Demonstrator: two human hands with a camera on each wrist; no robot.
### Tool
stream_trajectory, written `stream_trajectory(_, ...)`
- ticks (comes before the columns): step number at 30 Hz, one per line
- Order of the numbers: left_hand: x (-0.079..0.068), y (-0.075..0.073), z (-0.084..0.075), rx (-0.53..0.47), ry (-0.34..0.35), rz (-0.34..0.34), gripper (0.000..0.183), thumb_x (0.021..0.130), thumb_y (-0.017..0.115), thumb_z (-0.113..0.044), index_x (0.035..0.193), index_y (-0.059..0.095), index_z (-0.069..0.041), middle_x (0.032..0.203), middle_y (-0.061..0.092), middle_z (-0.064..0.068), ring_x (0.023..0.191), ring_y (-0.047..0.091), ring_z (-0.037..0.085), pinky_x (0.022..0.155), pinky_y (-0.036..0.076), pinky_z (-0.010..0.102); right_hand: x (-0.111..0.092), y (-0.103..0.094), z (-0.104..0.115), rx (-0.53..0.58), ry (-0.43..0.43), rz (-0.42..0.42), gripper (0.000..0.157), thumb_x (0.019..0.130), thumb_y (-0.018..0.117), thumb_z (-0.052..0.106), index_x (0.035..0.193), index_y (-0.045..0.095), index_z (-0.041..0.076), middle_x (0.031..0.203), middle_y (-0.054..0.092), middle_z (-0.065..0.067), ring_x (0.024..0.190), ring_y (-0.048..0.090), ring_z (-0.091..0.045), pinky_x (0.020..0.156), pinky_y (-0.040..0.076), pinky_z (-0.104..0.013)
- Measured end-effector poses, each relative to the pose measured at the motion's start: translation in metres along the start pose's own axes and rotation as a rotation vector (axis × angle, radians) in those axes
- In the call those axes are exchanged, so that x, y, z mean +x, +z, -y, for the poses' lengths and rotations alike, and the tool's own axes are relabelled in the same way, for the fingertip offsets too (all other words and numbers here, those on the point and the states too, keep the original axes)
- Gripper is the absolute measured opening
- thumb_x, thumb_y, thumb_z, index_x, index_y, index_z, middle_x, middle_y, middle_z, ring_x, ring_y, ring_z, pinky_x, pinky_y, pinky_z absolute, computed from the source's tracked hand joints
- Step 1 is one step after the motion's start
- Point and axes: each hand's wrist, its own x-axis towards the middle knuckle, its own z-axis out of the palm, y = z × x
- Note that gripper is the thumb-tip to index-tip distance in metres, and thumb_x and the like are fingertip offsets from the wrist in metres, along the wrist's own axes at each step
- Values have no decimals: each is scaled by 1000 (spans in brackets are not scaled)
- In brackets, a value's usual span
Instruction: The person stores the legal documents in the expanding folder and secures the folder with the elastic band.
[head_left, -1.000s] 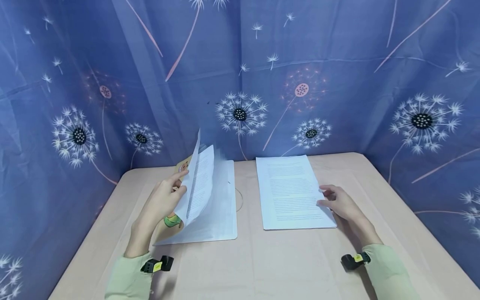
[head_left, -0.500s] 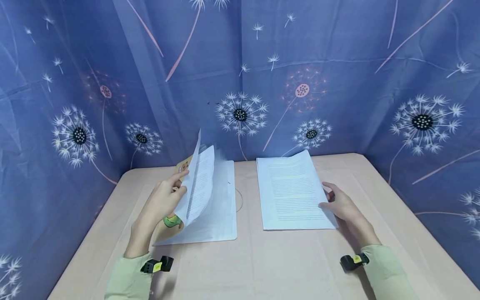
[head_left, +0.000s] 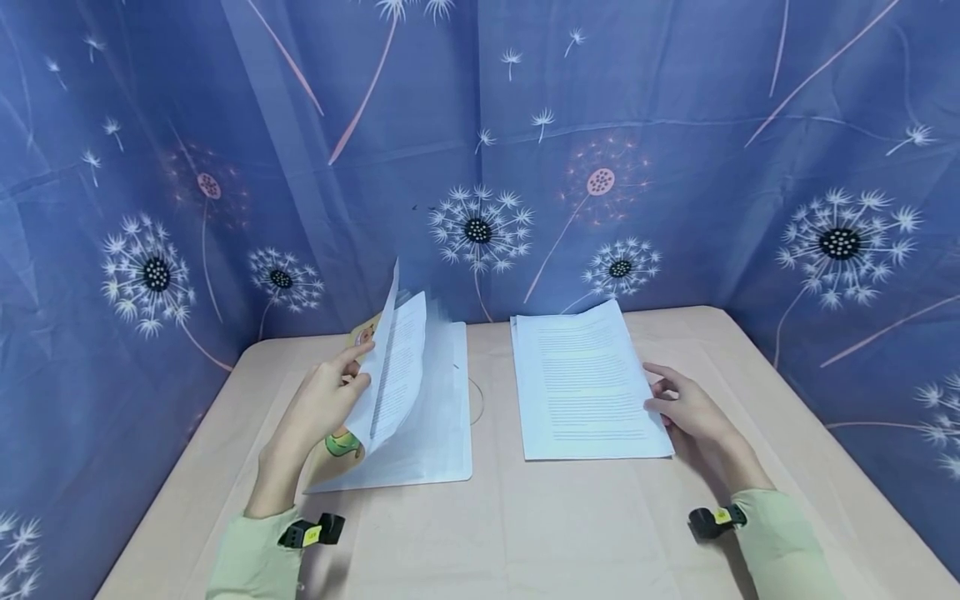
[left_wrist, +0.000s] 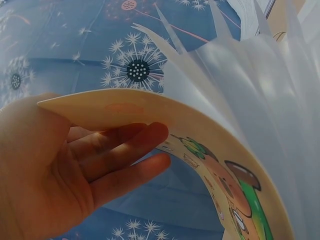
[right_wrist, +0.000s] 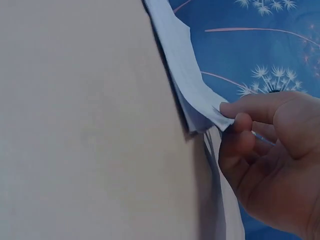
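My left hand [head_left: 322,400] holds back the bent, tan, cartoon-printed cover of a display folder [head_left: 450,442], along with some of its leaves. In the left wrist view, several fingers curl under the cover [left_wrist: 200,130], and the thumb is hidden behind it. Clear plastic sleeves [left_wrist: 260,75] fan out beyond, and a printed page [head_left: 401,367] stands tilted among them. On the right, a stack of printed sheets [head_left: 585,383] lies on the table. My right hand [head_left: 690,408] pinches its right edge between thumb and fingers, with the upper sheet or sheets raised slightly there.
Both papers lie on a table with a pale pink cover [head_left: 510,533]. A thin cord loop [head_left: 480,402] shows at the folder's right edge. Blue dandelion-print curtain [head_left: 480,150] encloses the table at the back and sides.
My right hand has lifted the stack's right edge a little, so the far right corner of the upper paper stands higher. My left hand keeps its hold on the folder.
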Motion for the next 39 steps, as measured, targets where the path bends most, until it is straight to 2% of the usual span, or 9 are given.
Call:
stream_trajectory(4,0,0,1,-4,-4,4,53,97,45,-14,150,45,-12,100,62,9,52,35,14,53,36,30,-2,-3,1,25,-8,8,68,93,56,0,155,28,1,106,49,-22,58,46,-10,50,44,-26)
stream_trajectory(10,1,0,2,-7,-3,-1,54,97,45,-16,150,45,-12,102,62,9,54,36,14,54,36,30,-4,-5,1,94,9,34,72,90,47,-3,158,26,9,124,47,-32,49,42,-10,42,42,-29)
stream_trajectory(16,1,-1,3,-7,-3,-1,54,96,45,-15,150,45,-13,100,61,8,53,36,14,54,36,30,-2,-4,2,49,4,-4,64,90,48,-1,152,35,2,123,48,-29,46,45,-9,40,41,-29)
stream_trajectory(20,1,-1,3,-9,-5,2,54,97,45,-15,150,45,-13,101,61,9,53,35,14,53,36,30,-1,-3,2,-37,-4,-36,61,91,51,0,151,37,0,126,50,-27,73,61,-16,56,48,-24)
stream_trajectory(23,2,0,3,-22,-15,16,53,98,45,-16,151,44,-14,105,61,10,52,35,14,51,37,30,-1,-3,3,-95,-2,-68,61,91,53,1,150,39,-2,127,50,-27,99,61,-27,72,48,-21)
stream_trajectory(26,2,0,3,-30,-19,29,53,98,46,-16,151,44,-15,108,61,11,50,35,13,49,38,30,0,-2,4,-127,11,-92,62,89,54,0,149,40,-3,127,52,-28,100,60,-33,72,47,-22)
stream_trajectory(33,2,0,2,-32,-7,20,53,98,46,-15,151,44,-14,106,62,10,46,32,11,47,37,29,-1,-3,9,-189,-7,-125,62,88,54,-2,148,42,-3,127,54,-28,97,62,-34,71,47,-20)
stream_trajectory(39,0,-1,4,-22,9,-3,52,97,46,-12,149,46,-13,102,63,10,48,34,11,51,36,30,-3,-3,16,-182,-27,-123,61,89,54,-2,149,42,0,129,53,-27,102,62,-34,73,45,-18)
